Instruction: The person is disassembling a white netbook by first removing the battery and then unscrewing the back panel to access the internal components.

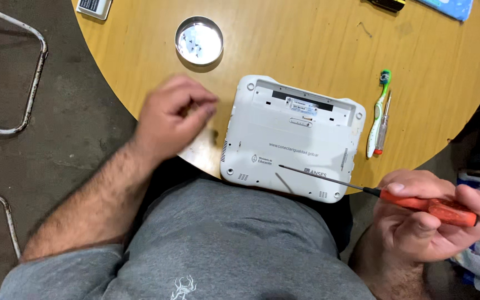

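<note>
Two hands: right hand (429, 222) fisted around a red-handled screwdriver (379, 194), shaft pointing ten o'clock over an upturned white laptop (293, 136); left hand (176, 114), fingertips pinched, hovers at nine o'clock.

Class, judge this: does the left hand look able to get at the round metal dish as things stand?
Probably yes. The left hand hovers with fingers pinched just below the metal dish, and only bare table lies between them.
</note>
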